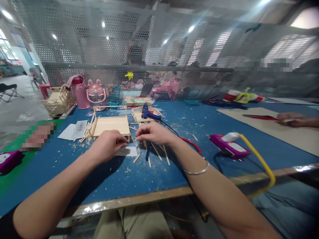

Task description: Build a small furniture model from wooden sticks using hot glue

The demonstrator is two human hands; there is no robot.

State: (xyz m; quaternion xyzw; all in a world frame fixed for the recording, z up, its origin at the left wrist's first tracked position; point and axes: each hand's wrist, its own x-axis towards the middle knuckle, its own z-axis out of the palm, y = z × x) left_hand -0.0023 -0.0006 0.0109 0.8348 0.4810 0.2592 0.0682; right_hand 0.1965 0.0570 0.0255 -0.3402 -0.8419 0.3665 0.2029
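My left hand (pixel 108 143) is curled in front of a small bed-like model (pixel 109 124) made of pale wooden sticks, its fingertips close to the model's front right corner. Thumb and fingers are pressed together, and what they hold, if anything, is hidden. To the right, my right hand (pixel 156 133) is in a pinch, its tips a short gap from the left hand; anything between them is too small to name. Under and beside it lie loose wooden sticks (pixel 156 152) and a dark blue handle (pixel 148 151). A blue glue gun (pixel 151 115) rests just behind the right hand.
Behind stand a pink bottle (pixel 79 93), a pink jug (pixel 96 94) and another stick model (pixel 58 101). A purple device (pixel 230 146) with a yellow cable (pixel 261 162) sits at right. A co-worker's hand (pixel 291 119) is far right. A perforated screen (pixel 99 56) edges the blue table (pixel 107 184).
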